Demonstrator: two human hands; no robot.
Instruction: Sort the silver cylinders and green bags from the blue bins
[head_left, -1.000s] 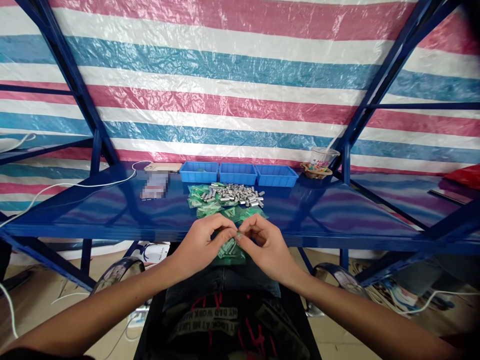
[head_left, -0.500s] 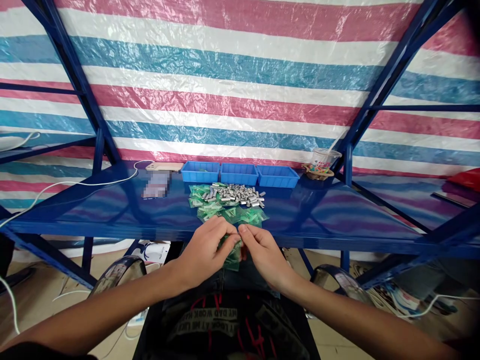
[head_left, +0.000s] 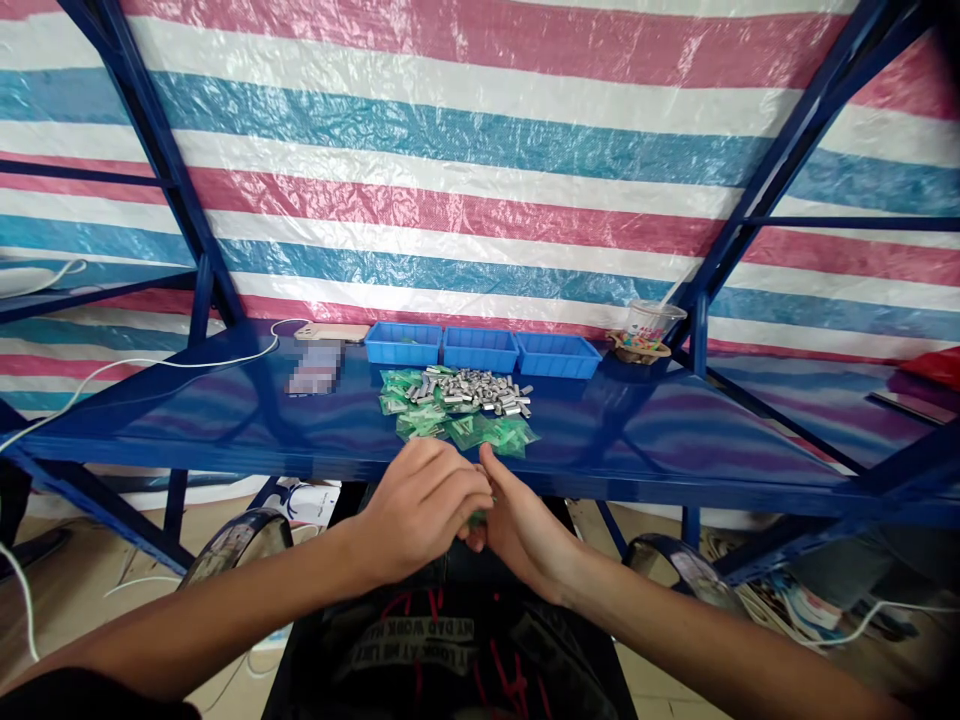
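My left hand (head_left: 424, 510) and my right hand (head_left: 525, 530) meet just in front of the table's near edge. Fingers of both are curled round a green plastic bag (head_left: 477, 517), of which only a small part shows between them. Beyond my hands, more green bags (head_left: 506, 434) with small pieces inside lie on the blue table (head_left: 630, 430). A pile of short silver metal cylinders (head_left: 487, 388) lies behind and partly against those bags. Behind the pile, three blue bins (head_left: 480, 350) stand in a row; a little green shows in the left one.
A phone (head_left: 330, 332) and a blurred flat item (head_left: 315, 368) lie left of the bins, near a white cable (head_left: 180, 367). A clear cup (head_left: 649, 325) with a straw stands at the back right. Blue metal posts (head_left: 154, 140) frame the table.
My hands have closed in around the green bag, which hung visibly below my fingers before and is now mostly hidden. My right palm has turned inward.
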